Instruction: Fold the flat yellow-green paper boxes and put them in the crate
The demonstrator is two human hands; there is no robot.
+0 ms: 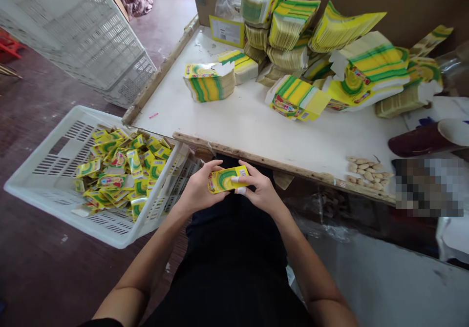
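A small yellow and green printed carton [222, 179] is held between both hands above my lap, just off the table's front edge. My left hand [201, 188] grips its left end, thumb and fingers around it. At the other end my right hand [261, 189] has its fingers closed on the carton; white wraps cover some of its fingertips. To the left on the floor, a white plastic crate [54, 202] holds a heap of similar small cartons [120, 171].
Stacks of flat yellow and green cartons [210, 85] cover the back of the white table [234, 122]. At right lie peanuts [368, 172] and a dark red cup [414, 139]. A large perforated white crate [84, 29] leans at upper left. Wooden strips [252, 156] edge the table.
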